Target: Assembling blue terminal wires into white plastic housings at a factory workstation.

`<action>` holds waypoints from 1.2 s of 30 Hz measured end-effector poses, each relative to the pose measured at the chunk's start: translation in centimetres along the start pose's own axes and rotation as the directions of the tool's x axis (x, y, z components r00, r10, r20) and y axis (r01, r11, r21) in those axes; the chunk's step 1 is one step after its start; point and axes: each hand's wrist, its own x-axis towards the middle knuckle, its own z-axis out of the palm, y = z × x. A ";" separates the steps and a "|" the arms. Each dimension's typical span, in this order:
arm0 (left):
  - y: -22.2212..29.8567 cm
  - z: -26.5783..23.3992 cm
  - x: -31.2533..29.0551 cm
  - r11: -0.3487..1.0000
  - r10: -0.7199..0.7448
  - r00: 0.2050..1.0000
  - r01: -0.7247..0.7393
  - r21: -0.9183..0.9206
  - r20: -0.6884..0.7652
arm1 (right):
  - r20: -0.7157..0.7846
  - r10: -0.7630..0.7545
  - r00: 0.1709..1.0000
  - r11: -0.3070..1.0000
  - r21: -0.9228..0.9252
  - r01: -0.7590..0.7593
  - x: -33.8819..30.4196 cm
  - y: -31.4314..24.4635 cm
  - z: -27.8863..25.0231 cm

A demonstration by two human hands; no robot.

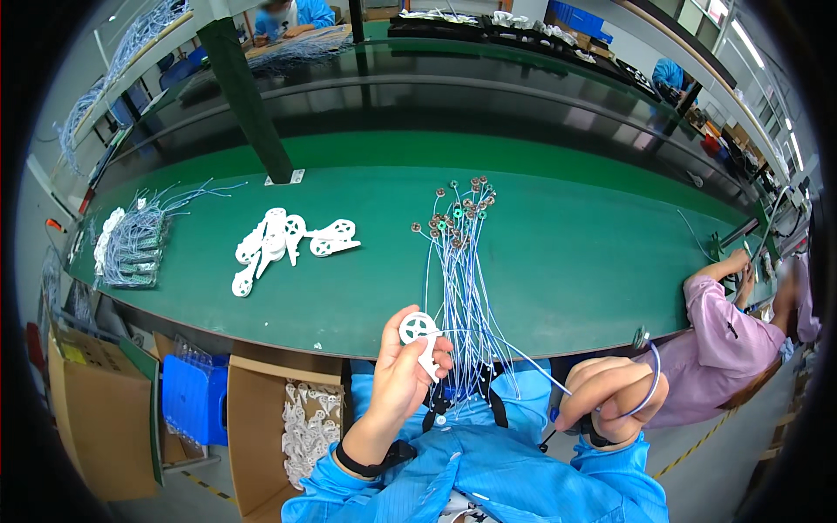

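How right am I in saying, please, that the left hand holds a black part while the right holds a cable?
The colour is wrong: in the head view, the left hand holds a white part while the right hand holds a cable.

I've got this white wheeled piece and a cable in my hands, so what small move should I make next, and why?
Perhaps ease your right fingers gently outward to straighten the blue-and-white cable. It bends between your hands, and your left fingers already grip the white wheeled piece. Whether the cable passes through the piece isn't clear.
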 end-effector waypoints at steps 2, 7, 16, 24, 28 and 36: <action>-0.2 -0.1 0.0 1.000 0.008 1.000 -0.008 0.017 0.003 | 0.097 0.000 0.995 1.000 0.021 -0.002 0.2 -0.3 -0.3; -0.6 -0.3 -0.1 0.996 0.029 0.999 -0.031 0.083 0.029 | 0.422 0.029 0.906 0.992 0.100 -0.079 1.0 -0.8 -1.4; -0.3 0.0 -1.2 0.975 0.042 0.998 -0.053 0.214 0.054 | 0.433 0.022 0.901 0.971 0.206 -0.123 -0.5 2.2 2.7; -0.7 -0.9 -0.6 0.951 0.128 0.991 -0.112 0.287 -0.037 | 0.441 -0.197 0.875 0.918 0.397 0.006 -1.2 0.5 3.8; -0.2 -2.7 -1.1 0.924 0.202 0.978 -0.171 0.342 -0.057 | 0.481 -0.041 0.876 0.844 0.486 -0.228 -0.9 1.0 4.2; -0.5 0.7 -6.1 0.466 0.312 0.888 -0.452 0.760 0.337 | 0.432 -0.004 0.902 0.707 0.639 -0.303 -3.3 -0.7 5.1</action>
